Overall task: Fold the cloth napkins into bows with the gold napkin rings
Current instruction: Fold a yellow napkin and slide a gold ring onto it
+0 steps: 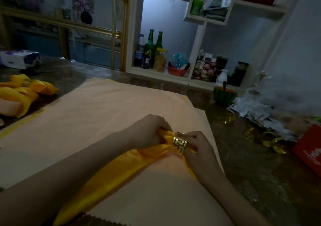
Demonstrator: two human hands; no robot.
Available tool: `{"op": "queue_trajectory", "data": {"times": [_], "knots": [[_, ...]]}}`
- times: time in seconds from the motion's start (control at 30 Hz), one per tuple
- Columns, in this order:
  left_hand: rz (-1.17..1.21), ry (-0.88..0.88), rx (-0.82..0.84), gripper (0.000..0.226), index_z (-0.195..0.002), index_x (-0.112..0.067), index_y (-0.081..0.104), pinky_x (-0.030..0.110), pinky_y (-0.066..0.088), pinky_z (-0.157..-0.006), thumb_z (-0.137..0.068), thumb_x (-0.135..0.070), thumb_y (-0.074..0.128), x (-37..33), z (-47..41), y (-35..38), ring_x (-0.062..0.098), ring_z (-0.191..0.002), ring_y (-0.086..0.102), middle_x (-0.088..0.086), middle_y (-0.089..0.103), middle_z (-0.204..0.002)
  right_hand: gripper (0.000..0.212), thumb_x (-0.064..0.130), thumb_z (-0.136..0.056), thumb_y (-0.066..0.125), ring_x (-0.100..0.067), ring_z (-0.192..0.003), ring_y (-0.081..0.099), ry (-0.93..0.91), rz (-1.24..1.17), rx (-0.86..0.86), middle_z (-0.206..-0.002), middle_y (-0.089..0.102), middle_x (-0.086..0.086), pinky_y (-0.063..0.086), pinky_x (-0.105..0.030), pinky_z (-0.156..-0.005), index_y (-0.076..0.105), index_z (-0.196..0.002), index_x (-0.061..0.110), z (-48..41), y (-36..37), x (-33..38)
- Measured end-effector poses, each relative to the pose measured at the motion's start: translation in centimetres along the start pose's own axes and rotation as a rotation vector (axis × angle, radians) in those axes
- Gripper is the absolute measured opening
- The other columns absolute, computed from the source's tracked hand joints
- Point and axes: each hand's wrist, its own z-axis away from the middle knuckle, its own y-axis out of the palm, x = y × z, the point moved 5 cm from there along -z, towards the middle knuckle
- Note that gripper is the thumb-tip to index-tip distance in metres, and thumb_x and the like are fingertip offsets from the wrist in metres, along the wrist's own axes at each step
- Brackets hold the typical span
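Note:
A yellow cloth napkin [111, 175], folded into a long band, lies diagonally across a peach cloth [97, 114]. Its gathered end passes into a gold napkin ring [179, 143] with a cut-out pattern. My left hand [149, 130] grips the bunched yellow fabric just left of the ring. My right hand [198, 149] holds the ring from its right side, fingers curled round it. Part of the napkin's end is hidden under my right hand.
Finished yellow bows with gold rings [24, 90] lie at the far left. Loose gold rings [264, 137] and crumpled clear wrapping [271, 107] lie right of the cloth, beside a red box [311, 151]. A tissue pack [19, 58] and a shelf with bottles [152, 50] stand behind.

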Motion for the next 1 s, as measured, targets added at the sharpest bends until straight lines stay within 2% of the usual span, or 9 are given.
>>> {"op": "queue_trajectory", "data": {"times": [0.13, 0.23, 0.33, 0.43, 0.53, 0.7, 0.87, 0.93, 1.0], "knots": [[-0.033, 0.026, 0.005, 0.027, -0.109, -0.02, 0.067, 0.027, 0.051, -0.079, -0.084, -0.016, 0.062, -0.8, 0.4, 0.5, 0.014, -0.091, 0.059, -0.001, 0.066, -0.102, 0.02, 0.01, -0.084, 0.066, -0.003, -0.091, 0.054, 0.068, -0.194, 0.103, -0.099, 0.059, -0.003, 0.039, -0.006, -0.073, 0.071, -0.103, 0.015, 0.4, -0.4, 0.8], [0.007, 0.014, 0.02, 0.044, -0.125, -0.026, 0.044, 0.022, 0.046, -0.072, -0.085, -0.022, 0.063, -0.8, 1.1, 1.4, 0.009, -0.086, 0.052, -0.008, 0.056, -0.097, 0.018, 0.015, -0.083, 0.068, -0.005, -0.091, 0.056, 0.132, -0.15, 0.214, -0.102, 0.061, 0.0, 0.041, -0.009, -0.073, 0.071, -0.1, 0.015, 0.7, -0.3, 0.6], [0.027, 0.066, 0.049, 0.062, -0.137, -0.027, 0.03, 0.023, 0.046, -0.082, -0.084, -0.02, 0.063, -1.3, 1.3, 1.0, 0.009, -0.097, 0.049, -0.005, 0.05, -0.111, 0.015, 0.016, -0.078, 0.073, -0.002, -0.091, 0.054, 0.073, -0.131, 0.176, -0.101, 0.058, 0.005, 0.041, -0.01, -0.074, 0.075, -0.092, 0.017, 0.4, -0.9, 1.3], [0.045, 0.148, 0.081, 0.066, -0.141, -0.026, 0.033, 0.028, 0.04, -0.099, -0.082, -0.023, 0.062, -1.8, 1.9, 0.6, 0.012, -0.116, 0.042, -0.004, 0.041, -0.13, 0.013, 0.012, -0.078, 0.072, 0.001, -0.093, 0.052, 0.033, -0.128, 0.14, -0.101, 0.057, 0.005, 0.041, -0.008, -0.075, 0.076, -0.088, 0.018, 0.4, -1.2, 2.0], [-0.162, 0.225, 0.062, 0.071, -0.143, -0.031, 0.026, 0.027, 0.027, -0.103, -0.083, -0.041, 0.062, -2.2, 2.4, 1.8, 0.009, -0.121, 0.039, -0.008, 0.041, -0.135, 0.011, 0.008, -0.083, 0.065, 0.005, -0.091, 0.049, 0.025, -0.083, 0.142, -0.1, 0.056, 0.007, 0.038, -0.003, -0.072, 0.076, -0.081, 0.009, 0.6, -1.4, 2.5], [-0.122, 0.214, -0.049, 0.059, -0.134, -0.03, 0.039, 0.025, 0.03, -0.094, -0.082, -0.045, 0.062, -1.9, 2.3, 2.1, 0.009, -0.113, 0.047, -0.01, 0.051, -0.125, 0.012, 0.012, -0.084, 0.067, 0.004, -0.089, 0.049, 0.033, -0.073, 0.188, -0.099, 0.056, 0.002, 0.038, -0.005, -0.071, 0.076, -0.079, 0.007, 0.4, -1.6, 2.3], [-0.074, 0.164, -0.054, 0.05, -0.123, -0.028, 0.046, 0.024, 0.036, -0.077, -0.079, -0.039, 0.067, -1.6, 2.2, 1.4, 0.014, -0.102, 0.052, -0.007, 0.056, -0.114, 0.018, 0.027, -0.075, 0.067, 0.01, -0.096, 0.049, -0.006, -0.082, 0.285, -0.104, 0.056, 0.012, 0.038, -0.003, -0.078, 0.077, -0.086, 0.016, 0.2, -2.9, 2.3], [-0.073, 0.138, -0.078, 0.05, -0.122, -0.028, 0.046, 0.022, 0.034, -0.074, -0.079, -0.039, 0.068, -1.2, 2.2, 0.9, 0.013, -0.099, 0.051, -0.007, 0.056, -0.112, 0.009, 0.017, -0.076, 0.072, 0.007, -0.097, 0.053, 0.044, -0.193, 0.218, -0.1, 0.06, 0.015, 0.044, -0.009, -0.08, 0.077, -0.082, 0.021, 0.1, -4.0, 1.9], [-0.102, 0.128, -0.133, 0.052, -0.123, -0.029, 0.044, 0.022, 0.034, -0.074, -0.078, -0.041, 0.069, -0.8, 2.2, 0.5, 0.012, -0.101, 0.052, -0.008, 0.055, -0.113, 0.02, 0.003, -0.08, 0.069, 0.005, -0.091, 0.057, 0.112, -0.262, 0.14, -0.097, 0.061, 0.013, 0.049, -0.013, -0.077, 0.075, -0.078, 0.023, 0.1, -4.5, 1.1]]}}
